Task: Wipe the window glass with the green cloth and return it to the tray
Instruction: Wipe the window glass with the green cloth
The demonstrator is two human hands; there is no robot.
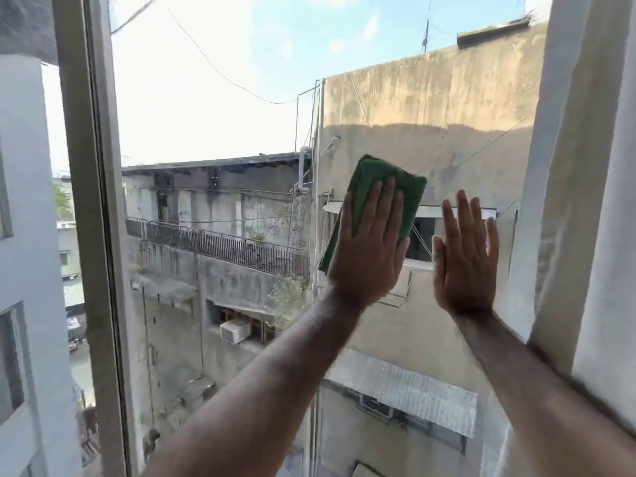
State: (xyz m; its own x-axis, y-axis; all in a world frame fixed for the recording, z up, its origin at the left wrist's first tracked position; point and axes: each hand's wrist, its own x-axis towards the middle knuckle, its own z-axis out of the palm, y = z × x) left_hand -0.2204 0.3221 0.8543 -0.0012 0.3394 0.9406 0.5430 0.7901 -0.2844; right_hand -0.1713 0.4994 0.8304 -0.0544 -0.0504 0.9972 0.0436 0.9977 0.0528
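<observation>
Left hand (370, 246) presses green cloth (382, 191) flat against glass (213, 115).

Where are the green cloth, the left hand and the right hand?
green cloth (378, 180): head view, upper folded part.
left hand (370, 251): head view, back of hand.
right hand (464, 266): head view, back of hand.

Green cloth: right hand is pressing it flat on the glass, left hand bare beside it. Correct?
Not quite. The head view shows the left hand pressing the green cloth flat on the glass; the right hand is the bare one beside it.
</observation>
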